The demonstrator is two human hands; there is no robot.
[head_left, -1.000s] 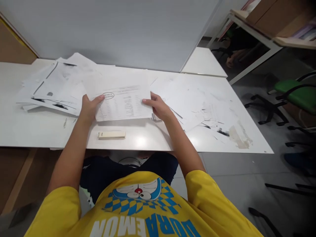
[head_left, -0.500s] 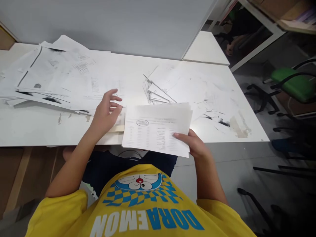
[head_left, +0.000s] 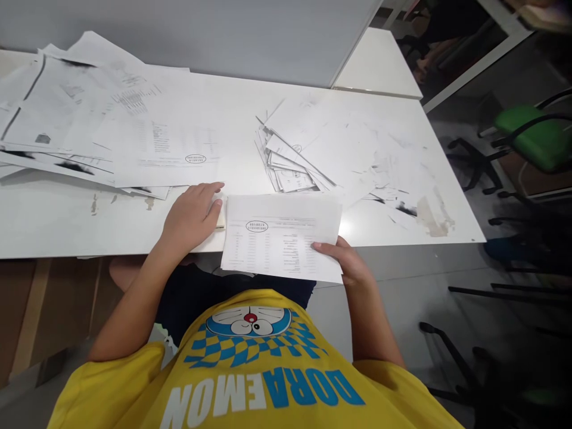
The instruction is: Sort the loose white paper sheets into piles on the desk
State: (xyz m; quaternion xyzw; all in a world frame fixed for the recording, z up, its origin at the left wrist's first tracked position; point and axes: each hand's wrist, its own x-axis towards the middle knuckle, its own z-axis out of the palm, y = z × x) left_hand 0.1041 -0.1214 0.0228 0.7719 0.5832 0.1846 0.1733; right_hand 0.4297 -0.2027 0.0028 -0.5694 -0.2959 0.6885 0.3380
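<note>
My right hand [head_left: 346, 260] grips a thin stack of printed sheets [head_left: 279, 238] at its right side, with the thumb on top and the other fingers underneath. The top sheet bears columns of small print and an oval stamp. The sheets overhang the front edge of the white table [head_left: 53, 229]. Left of them, my left hand [head_left: 191, 217] is open, thumb apart from the outstretched fingers. It lies low over a small cream-coloured block or pad [head_left: 220, 220], mostly hidden by the hand and the sheets; whether they touch I cannot tell.
A spread pile of papers [head_left: 89, 119] covers the table's left part, one sheet showing an oval stamp. Further papers [head_left: 295, 161] lie fanned beyond my sheets, with more loose ones to the right. A grey panel [head_left: 201, 36] rises behind. Green chair [head_left: 531, 137] and another person's legs [head_left: 431, 56] at right.
My left hand has come down beside the sheets, its fingers now lower and flatter. The held sheets lie more evenly together in my right hand. The view has shifted slightly.
</note>
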